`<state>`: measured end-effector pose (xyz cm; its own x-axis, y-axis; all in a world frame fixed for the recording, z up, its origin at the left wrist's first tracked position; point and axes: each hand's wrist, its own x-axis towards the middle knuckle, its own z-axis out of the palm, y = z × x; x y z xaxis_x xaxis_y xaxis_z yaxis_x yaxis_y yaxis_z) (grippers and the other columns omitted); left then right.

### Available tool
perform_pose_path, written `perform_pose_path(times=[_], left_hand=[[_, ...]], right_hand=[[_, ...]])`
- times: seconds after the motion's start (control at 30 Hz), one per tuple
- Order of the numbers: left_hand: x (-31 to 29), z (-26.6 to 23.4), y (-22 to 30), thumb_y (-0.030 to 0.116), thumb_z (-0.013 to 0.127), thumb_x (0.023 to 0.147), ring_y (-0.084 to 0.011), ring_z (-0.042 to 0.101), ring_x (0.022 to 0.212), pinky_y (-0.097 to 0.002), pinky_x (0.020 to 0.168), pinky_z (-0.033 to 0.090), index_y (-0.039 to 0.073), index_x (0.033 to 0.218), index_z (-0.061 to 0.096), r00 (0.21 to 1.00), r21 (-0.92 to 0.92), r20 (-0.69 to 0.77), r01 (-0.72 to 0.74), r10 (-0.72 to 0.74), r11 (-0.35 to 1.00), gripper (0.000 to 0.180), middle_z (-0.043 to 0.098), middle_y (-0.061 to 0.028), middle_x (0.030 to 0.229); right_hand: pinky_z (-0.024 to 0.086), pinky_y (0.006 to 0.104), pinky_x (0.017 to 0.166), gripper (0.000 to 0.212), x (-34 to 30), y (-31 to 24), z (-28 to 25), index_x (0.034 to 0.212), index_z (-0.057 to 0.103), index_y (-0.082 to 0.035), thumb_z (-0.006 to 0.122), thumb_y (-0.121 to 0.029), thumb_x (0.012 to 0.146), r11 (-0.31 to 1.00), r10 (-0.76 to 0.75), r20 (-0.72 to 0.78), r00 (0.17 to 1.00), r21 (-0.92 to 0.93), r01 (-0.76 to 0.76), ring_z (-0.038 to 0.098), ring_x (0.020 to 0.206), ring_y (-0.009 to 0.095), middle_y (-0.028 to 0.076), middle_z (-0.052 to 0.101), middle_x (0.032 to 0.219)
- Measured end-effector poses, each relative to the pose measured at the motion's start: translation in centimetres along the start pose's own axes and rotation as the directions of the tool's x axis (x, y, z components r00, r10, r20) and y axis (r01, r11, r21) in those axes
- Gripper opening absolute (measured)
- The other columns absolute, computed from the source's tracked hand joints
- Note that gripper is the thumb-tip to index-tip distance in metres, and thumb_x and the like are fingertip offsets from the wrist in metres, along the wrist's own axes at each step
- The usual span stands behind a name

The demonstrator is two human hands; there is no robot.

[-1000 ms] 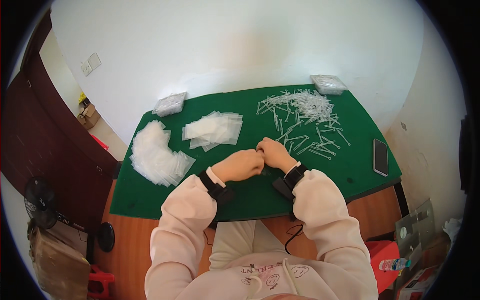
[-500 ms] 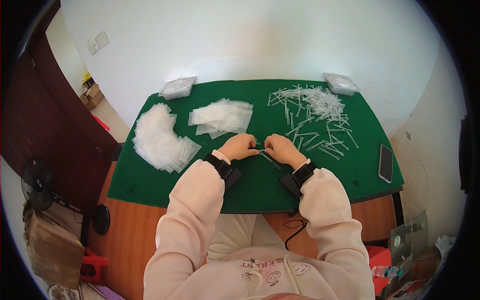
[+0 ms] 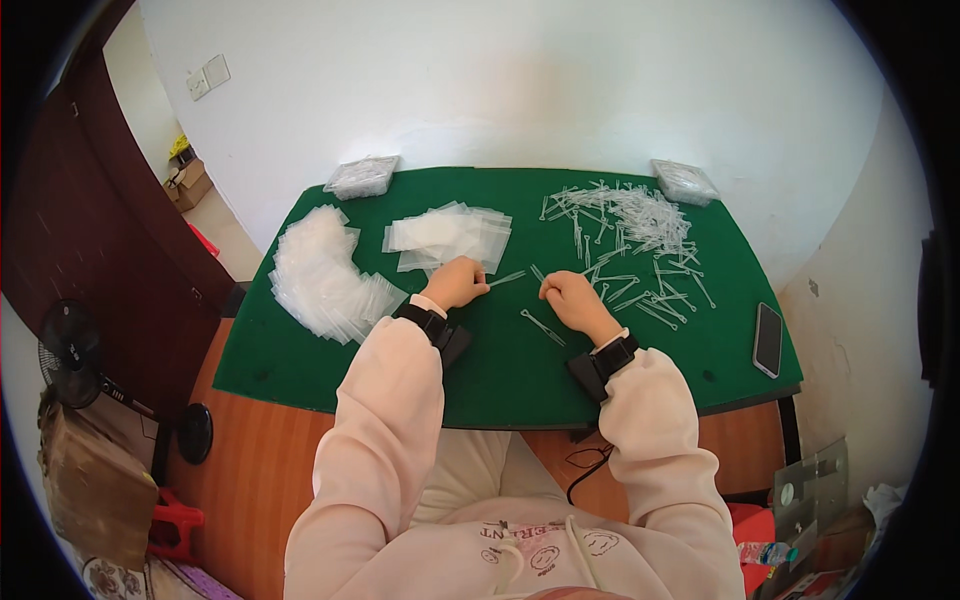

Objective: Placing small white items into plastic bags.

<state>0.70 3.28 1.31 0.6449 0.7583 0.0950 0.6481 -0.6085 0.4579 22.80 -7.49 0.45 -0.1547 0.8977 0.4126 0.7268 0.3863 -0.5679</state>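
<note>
- Hands, both on the green mat [image 3: 500, 370], a little apart, wrists in black bands.
- Left hand [image 3: 455, 283]: I see it curled shut, fingers pinching the end of a thin clear stick [image 3: 508, 278] that juts right and lies low over the mat.
- Right hand [image 3: 572, 297]: I see it loosely closed, fingertips at another thin stick [image 3: 538, 273] angled up and away; whether it truly grips it I cannot tell.
- Loose stick [image 3: 543, 327]: lies flat on the mat, just left of the right hand, between the two wrists.
- Stick heap [image 3: 630, 225]: a scatter of the same clear sticks, far right part of the mat, beyond the right hand.
- Small bags [image 3: 450, 235]: flat clear stack, just beyond the left hand.
- Large bag pile [image 3: 322, 275]: fanned in a curve, left part of the mat.
- Trays: two clear ones at the far edge, one at the left corner [image 3: 362, 176], one at the right corner [image 3: 684, 182].
- Phone [image 3: 768, 340]: dark, lying near the mat's right edge, well apart from the hands.
- Fan [image 3: 72, 355]: stands on the floor at left.
</note>
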Motion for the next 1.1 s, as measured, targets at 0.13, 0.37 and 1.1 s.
perform_pose_path(times=[0.13, 0.37, 1.1], left_hand=[[-0.1, 0.5, 0.1, 0.018, 0.063, 0.072, -0.0284, 0.058, 0.064, -0.0348, 0.06, 0.045, 0.003, 0.073, 0.06, 0.984, 0.058, -0.127, -0.119, 0.125, 0.991, 0.015, 0.06, -0.0133, 0.067], [0.5, -0.8, 1.2, 0.008, 0.055, 0.074, -0.0151, 0.053, 0.06, -0.0268, 0.057, 0.042, 0.001, 0.089, 0.063, 0.985, -0.54, -0.044, -0.166, 0.169, 0.825, 0.019, 0.06, -0.0079, 0.071], [-1.6, 0.9, 7.1, 0.017, 0.06, 0.079, -0.0275, 0.055, 0.079, -0.0361, 0.07, 0.044, 0.005, 0.088, 0.059, 0.854, -0.121, -0.143, -0.517, 0.501, 0.847, 0.015, 0.054, -0.01, 0.082]], right_hand=[[0.046, 0.0312, 0.06, 0.024, -0.2, 0.5, 0.5, 0.091, 0.062, 0.0, 0.049, -0.001, 0.072, 0.982, 0.032, -0.087, 0.996, 0.191, -0.015, 0.056, 0.064, 0.02, 0.01, 0.062, 0.078], [0.045, 0.0217, 0.057, 0.03, -0.1, -1.1, -0.1, 0.097, 0.062, 0.003, 0.055, 0.006, 0.068, 0.961, 0.132, -0.083, 0.988, 0.254, -0.107, 0.054, 0.06, 0.007, 0.005, 0.064, 0.082], [0.047, 0.0427, 0.066, 0.012, -1.4, 2.2, -5.6, 0.08, 0.06, -0.005, 0.061, -0.017, 0.076, 0.819, 0.457, -0.183, 0.87, -0.294, -0.492, 0.06, 0.074, 0.033, 0.013, 0.063, 0.079]])
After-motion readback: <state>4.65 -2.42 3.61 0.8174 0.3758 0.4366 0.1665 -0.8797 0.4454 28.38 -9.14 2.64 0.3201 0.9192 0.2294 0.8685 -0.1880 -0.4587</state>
